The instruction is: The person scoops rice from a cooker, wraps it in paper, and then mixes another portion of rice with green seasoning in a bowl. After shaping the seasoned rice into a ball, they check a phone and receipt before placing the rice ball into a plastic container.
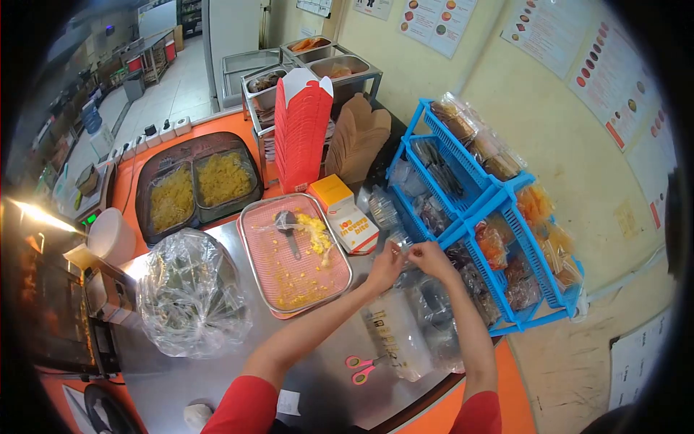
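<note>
My left hand [386, 268] and my right hand [429, 259] are close together, with their fingers pinched at the near end of some clear plastic wrapping [399, 241]. The fingers hide the exact spot they grip. Just beyond them lies a stack of clear plastic cups or lids [383, 207]. Below my hands a printed clear plastic bag [394, 333] lies flat on the steel counter [325, 343]. Pink-handled scissors [363, 367] rest beside that bag, their blades partly under its edge.
A tray with yellow scraps and a scoop [287, 233] lies left of my hands. A white-orange box [345, 215], red cartons [302, 130] and brown cartons [356, 137] stand behind. Blue racks [470, 195] are at right; a plastic-wrapped bundle [189, 293] and black food tray [254, 189] at left.
</note>
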Available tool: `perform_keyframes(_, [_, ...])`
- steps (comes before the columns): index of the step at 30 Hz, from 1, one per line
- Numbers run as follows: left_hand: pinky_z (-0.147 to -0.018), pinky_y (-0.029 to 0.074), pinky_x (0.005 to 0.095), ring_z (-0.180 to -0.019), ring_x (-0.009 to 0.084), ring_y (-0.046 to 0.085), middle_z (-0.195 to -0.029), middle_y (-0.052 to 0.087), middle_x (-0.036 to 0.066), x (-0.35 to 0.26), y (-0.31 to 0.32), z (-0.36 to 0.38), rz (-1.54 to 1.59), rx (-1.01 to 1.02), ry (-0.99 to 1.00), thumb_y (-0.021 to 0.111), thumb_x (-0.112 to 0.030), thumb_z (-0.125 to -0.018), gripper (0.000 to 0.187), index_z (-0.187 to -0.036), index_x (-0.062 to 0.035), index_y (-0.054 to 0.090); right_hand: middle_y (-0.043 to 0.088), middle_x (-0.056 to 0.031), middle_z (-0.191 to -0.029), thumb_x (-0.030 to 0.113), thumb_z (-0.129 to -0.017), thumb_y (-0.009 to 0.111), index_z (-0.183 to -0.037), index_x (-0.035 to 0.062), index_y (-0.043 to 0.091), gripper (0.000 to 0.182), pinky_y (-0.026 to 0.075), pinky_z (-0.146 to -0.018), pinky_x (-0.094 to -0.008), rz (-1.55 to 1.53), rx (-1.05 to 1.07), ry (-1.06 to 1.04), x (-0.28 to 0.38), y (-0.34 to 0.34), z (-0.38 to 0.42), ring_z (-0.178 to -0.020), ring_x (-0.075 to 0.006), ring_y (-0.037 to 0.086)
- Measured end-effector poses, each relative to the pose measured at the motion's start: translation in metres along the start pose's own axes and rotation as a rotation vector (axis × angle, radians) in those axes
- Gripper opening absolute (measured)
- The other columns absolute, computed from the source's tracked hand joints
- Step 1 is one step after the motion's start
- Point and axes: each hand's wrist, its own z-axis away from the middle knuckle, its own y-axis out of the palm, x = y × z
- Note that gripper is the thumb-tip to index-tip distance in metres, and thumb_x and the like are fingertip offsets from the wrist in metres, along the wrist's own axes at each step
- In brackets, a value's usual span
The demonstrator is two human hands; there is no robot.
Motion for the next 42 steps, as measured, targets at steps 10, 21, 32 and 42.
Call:
perform_keyframes(10, [-0.039, 0.046, 0.0268, -0.045, 0.0133, 0.054, -0.060, 0.051, 0.008, 0.007, 0.016, -0.019, 0.163, -0.203, -0.074, 0.053, 0.000, -0.077, 0.034, -0.101, -0.0043, 0.028, 0.060, -0.0173, -0.068, 0.015, -0.076, 0.056, -0.076, -0.0007, 0.058, 0.015, 0.045, -0.057, -0.0372, 0.026, -0.231, -0.061, -0.007, 0.008, 0.004, -0.064, -0.0311, 0.060])
perform_keyframes(21, [-0.055, 0.045, 0.0411, -0.055, 0.0321, 0.056, -0.061, 0.055, 0.016, 0.031, 0.007, -0.003, -0.294, -0.187, 0.223, 0.048, -0.002, -0.073, 0.025, -0.097, -0.0029, 0.053, 0.055, -0.0158, -0.063, 0.014, -0.085, 0.049, -0.076, -0.0018, 0.052, 0.018, 0.040, -0.052, -0.0380, -0.106, -0.613, -0.063, -0.003, -0.003, -0.009, -0.056, -0.0307, 0.054])
perform_keyframes(32, [-0.071, 0.045, 0.0455, -0.080, 0.0369, 0.058, -0.088, 0.056, 0.027, -0.016, -0.040, 0.007, -0.547, 0.099, 0.044, 0.045, -0.022, -0.083, 0.046, -0.126, -0.0107, 0.032, 0.052, -0.0053, -0.066, 0.004, -0.082, 0.047, -0.081, 0.0039, 0.053, 0.006, 0.040, -0.051, -0.0275, -0.140, -0.736, -0.415, 0.102, -0.065, 0.043, -0.054, -0.0154, 0.050])
perform_keyframes(42, [-0.088, 0.042, 0.0444, -0.105, 0.0341, 0.050, -0.120, 0.044, 0.020, -0.177, -0.190, 0.229, 0.784, -0.307, 0.162, 0.035, -0.032, -0.092, 0.046, -0.131, -0.0120, 0.022, 0.047, 0.0034, -0.069, 0.013, -0.068, 0.057, -0.097, 0.0121, 0.060, 0.029, 0.039, -0.061, -0.0247, 0.401, -0.274, -1.233, 0.257, 0.042, 0.169, -0.066, -0.0105, 0.050])
